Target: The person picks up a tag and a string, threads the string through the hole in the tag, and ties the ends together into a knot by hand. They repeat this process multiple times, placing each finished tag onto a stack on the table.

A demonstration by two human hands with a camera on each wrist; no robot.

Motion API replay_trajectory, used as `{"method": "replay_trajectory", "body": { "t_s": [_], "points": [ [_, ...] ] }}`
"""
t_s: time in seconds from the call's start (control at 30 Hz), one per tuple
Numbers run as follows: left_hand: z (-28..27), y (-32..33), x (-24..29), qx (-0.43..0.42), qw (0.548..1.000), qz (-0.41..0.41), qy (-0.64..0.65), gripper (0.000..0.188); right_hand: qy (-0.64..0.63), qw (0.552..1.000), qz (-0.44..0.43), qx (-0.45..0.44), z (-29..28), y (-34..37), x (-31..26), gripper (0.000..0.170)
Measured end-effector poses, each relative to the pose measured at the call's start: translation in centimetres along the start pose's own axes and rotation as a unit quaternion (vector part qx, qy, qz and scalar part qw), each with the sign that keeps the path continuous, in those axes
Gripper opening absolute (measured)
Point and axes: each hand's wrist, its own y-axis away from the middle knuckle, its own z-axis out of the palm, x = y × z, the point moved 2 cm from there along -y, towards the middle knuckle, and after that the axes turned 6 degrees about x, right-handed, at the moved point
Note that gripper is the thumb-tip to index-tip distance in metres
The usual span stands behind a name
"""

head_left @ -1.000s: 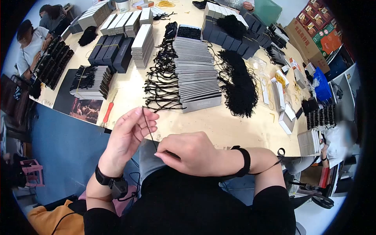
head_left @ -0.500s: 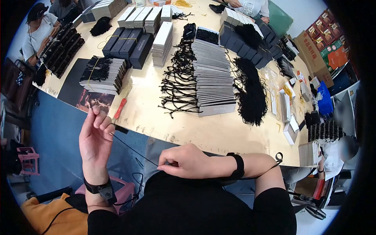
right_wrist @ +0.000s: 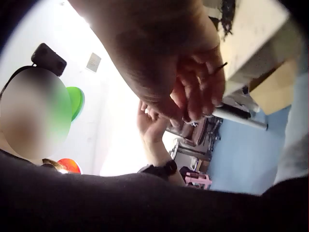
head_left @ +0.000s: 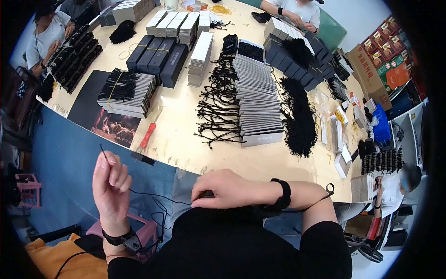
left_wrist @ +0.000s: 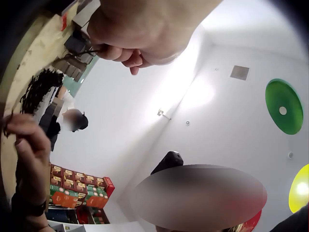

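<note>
A thin black cord runs slack between my two hands, in front of my body. My left hand, raised left of the table edge, pinches it between thumb and fingertips, and a short end sticks up above them. Low at the table's front edge, my right hand grips the cord with curled fingers, its back turned up. In the right wrist view a dark cord end pokes out past the right fingers. On the table beyond lies a long row of grey cards with knotted black cords along its left side.
A bundle of black cords lies right of the cards. A red-handled tool rests near the front edge, beside a banded card stack. Dark boxes stand behind. Other people sit around the table.
My left hand has moved left, away from the right hand, drawing the cord out between them; the cord was taut half a second ago and now sags. The right hand has stayed nearly in place.
</note>
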Motion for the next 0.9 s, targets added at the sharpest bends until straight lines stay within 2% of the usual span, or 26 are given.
{"method": "replay_trajectory", "body": {
  "t_s": [0.03, 0.07, 0.13, 0.17, 0.2, 0.23, 0.27, 0.33, 0.4, 0.47, 0.53, 0.6, 0.67, 0.73, 0.77, 0.83, 0.87, 0.9],
  "points": [
    [-0.1, 0.0, -0.6, -0.042, 0.999, -0.018, -0.02, 0.014, 0.039, 0.998, -0.028, 0.046, -1.3, -0.4, 0.1, 0.013],
    [0.1, 0.1, -1.1, -0.048, 0.998, -0.045, -0.011, 0.014, 0.078, 0.991, -0.057, 0.091, -3.2, -1.1, 0.3, 0.013],
    [0.9, 0.2, -2.0, -0.068, 0.994, -0.084, -0.018, 0.015, 0.065, 0.982, 0.07, 0.162, -8.6, -2.9, 1.0, 0.016],
    [1.6, 0.2, -2.4, -0.036, 0.994, -0.099, -0.02, 0.017, 0.128, 0.957, 0.116, 0.231, -11.7, -3.9, 1.6, 0.017],
    [2.1, 0.1, -2.7, -0.038, 0.994, -0.099, -0.019, 0.017, 0.089, 0.938, 0.114, 0.315, -14.5, -4.7, 4.1, 0.017],
    [2.5, 0.0, -3.1, -0.052, 0.993, -0.108, -0.021, 0.016, 0.176, 0.911, 0.107, 0.357, -17.7, -5.7, 5.4, 0.015],
    [3.0, -0.2, -3.4, -0.065, 0.991, -0.116, -0.022, 0.016, 0.194, 0.883, 0.151, 0.4, -20.8, -6.5, 8.9, 0.015],
    [3.9, -0.6, -3.7, -0.075, 0.99, -0.121, -0.022, 0.016, 0.254, 0.846, 0.214, 0.418, -25.7, -7.7, 14.3, 0.016],
    [4.9, -1.1, -4.0, -0.088, 0.986, -0.139, -0.007, 0.016, 0.301, 0.831, 0.216, 0.414, -27.9, -8.5, 17.6, 0.017],
    [5.5, -1.7, -4.3, -0.103, 0.984, -0.146, -0.001, 0.016, 0.381, 0.789, 0.32, 0.36, -28.8, -9.3, 19.6, 0.018],
    [5.8, -2.2, -4.7, -0.105, 0.983, -0.149, -0.005, 0.016, 0.367, 0.793, 0.336, 0.35, -29.2, -9.8, 20.6, 0.019],
    [5.9, -2.7, -5.1, -0.104, 0.983, -0.148, -0.015, 0.016, 0.319, 0.803, 0.393, 0.316, -29.2, -10.0, 20.7, 0.017],
    [5.9, -3.1, -5.4, -0.106, 0.983, -0.15, -0.024, 0.016, 0.312, 0.802, 0.395, 0.322, -29.4, -10.0, 20.8, 0.015],
    [6.0, -3.5, -5.8, -0.102, 0.983, -0.15, -0.041, 0.016, 0.295, 0.794, 0.374, 0.379, -29.6, -9.7, 20.5, 0.016],
    [6.1, -3.7, -6.0, -0.103, 0.982, -0.151, -0.041, 0.016, 0.295, 0.793, 0.375, 0.38, -29.9, -9.5, 20.8, 0.016],
    [6.3, -4.0, -6.4, -0.101, 0.982, -0.149, -0.06, 0.015, 0.125, 0.81, 0.35, 0.454, -30.2, -9.0, 20.8, 0.016],
    [6.3, -4.1, -6.7, -0.101, 0.982, -0.151, -0.059, 0.015, 0.125, 0.809, 0.352, 0.454, -30.0, -8.7, 20.3, 0.016],
    [6.4, -4.2, -6.9, -0.098, 0.982, -0.142, -0.082, 0.015, -0.064, 0.829, 0.3, 0.467, -29.6, -8.1, 19.7, 0.015]
  ]
}}
